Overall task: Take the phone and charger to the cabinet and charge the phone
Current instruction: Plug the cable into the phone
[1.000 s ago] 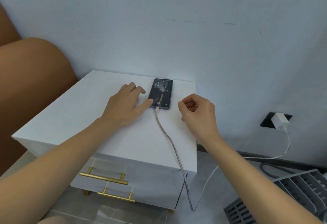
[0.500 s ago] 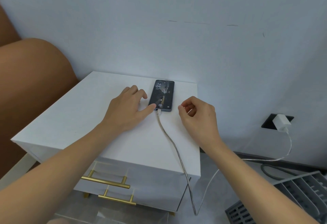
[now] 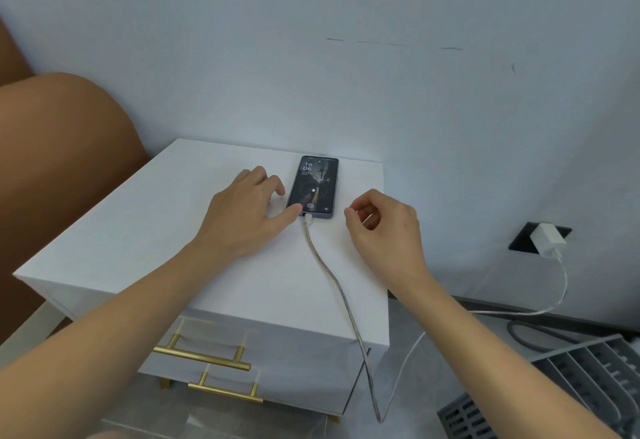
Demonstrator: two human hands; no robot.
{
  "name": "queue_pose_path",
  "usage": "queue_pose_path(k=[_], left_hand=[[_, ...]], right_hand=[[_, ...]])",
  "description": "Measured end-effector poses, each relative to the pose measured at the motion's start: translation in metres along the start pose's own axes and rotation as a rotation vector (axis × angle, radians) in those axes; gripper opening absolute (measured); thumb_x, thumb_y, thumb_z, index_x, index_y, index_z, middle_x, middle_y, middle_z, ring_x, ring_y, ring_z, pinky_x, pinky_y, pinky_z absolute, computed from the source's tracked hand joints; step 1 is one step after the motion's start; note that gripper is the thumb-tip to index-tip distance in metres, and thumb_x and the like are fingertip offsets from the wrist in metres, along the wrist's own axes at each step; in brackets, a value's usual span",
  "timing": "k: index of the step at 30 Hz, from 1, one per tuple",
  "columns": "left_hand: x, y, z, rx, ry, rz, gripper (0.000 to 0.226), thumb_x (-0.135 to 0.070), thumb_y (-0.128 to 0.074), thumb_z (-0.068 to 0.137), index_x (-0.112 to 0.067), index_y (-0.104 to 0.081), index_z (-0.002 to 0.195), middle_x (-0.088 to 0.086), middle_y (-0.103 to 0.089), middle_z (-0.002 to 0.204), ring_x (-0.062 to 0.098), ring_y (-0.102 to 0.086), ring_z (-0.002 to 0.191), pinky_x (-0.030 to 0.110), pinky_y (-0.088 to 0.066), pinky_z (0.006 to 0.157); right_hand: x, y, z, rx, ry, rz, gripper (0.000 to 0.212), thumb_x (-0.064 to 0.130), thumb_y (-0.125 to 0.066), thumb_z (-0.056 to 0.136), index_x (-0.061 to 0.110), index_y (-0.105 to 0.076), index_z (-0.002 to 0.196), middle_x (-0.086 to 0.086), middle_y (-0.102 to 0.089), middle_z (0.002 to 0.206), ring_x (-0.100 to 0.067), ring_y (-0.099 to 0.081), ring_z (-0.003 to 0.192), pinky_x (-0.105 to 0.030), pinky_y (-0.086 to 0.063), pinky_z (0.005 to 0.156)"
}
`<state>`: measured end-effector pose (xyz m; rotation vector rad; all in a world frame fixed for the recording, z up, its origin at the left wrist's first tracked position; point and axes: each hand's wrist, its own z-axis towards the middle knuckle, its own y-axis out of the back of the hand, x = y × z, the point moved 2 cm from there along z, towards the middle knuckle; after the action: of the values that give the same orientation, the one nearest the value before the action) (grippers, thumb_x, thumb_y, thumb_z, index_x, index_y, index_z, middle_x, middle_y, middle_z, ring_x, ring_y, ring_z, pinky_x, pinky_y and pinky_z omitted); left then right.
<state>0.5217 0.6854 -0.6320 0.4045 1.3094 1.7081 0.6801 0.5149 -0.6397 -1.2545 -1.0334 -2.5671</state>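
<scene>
Cable (image 3: 341,294) hangs off the cabinet (image 3: 145,216) front edge w/ a loop near the floor, then runs up the surface to the phone (image 3: 314,186). Left hand (image 3: 244,215): grip released, palm down, thumb tip touching phone's near-left corner. Right hand (image 3: 384,227): loosely curled, grasping nothing, just right of phone. Phone lies flat near back edge, screen lit. Charger (image 3: 549,240) plugged in wall socket at right.

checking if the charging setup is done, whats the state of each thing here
phone: flat on the cabinet top, screen lit, bolt icon showing
cable: plugged into the phone, trailing over the front edge
charger: plugged into the wall socket
cabinet: drawers shut
left hand: empty, thumb touching the phone's corner
right hand: empty, loosely curled
</scene>
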Motion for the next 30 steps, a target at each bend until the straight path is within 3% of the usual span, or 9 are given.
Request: queue_pose_path(k=[14, 30], left_hand=[[0.0005, -0.0012, -0.0004, -0.018, -0.015, 0.007, 0.046, -0.066, -0.052, 0.092, -0.025, -0.066, 0.108, -0.008, -0.055, 0.098, 0.016, -0.053, 0.101, 0.034, -0.047, 0.068], [0.0003, -0.0011, -0.0009, -0.023, -0.012, 0.004, 0.043, -0.064, -0.055, 0.093, -0.025, -0.067, 0.108, -0.007, -0.055, 0.098, 0.016, -0.053, 0.101, 0.033, -0.045, 0.069]], right_hand=[[-0.0007, 0.0013, -0.0004, 0.012, 0.017, 0.003, 0.007, 0.025, -0.071, 0.089, 0.021, -0.07, 0.082, 0.012, -0.064, 0.065, -0.008, -0.061, 0.061, -0.031, -0.055, 0.066], [-0.0026, 0.0005, 0.0003, 0.024, 0.013, -0.006, 0.008, 0.027, -0.071, 0.089, 0.023, -0.069, 0.082, 0.015, -0.063, 0.065, -0.006, -0.061, 0.062, -0.023, -0.048, 0.062]])
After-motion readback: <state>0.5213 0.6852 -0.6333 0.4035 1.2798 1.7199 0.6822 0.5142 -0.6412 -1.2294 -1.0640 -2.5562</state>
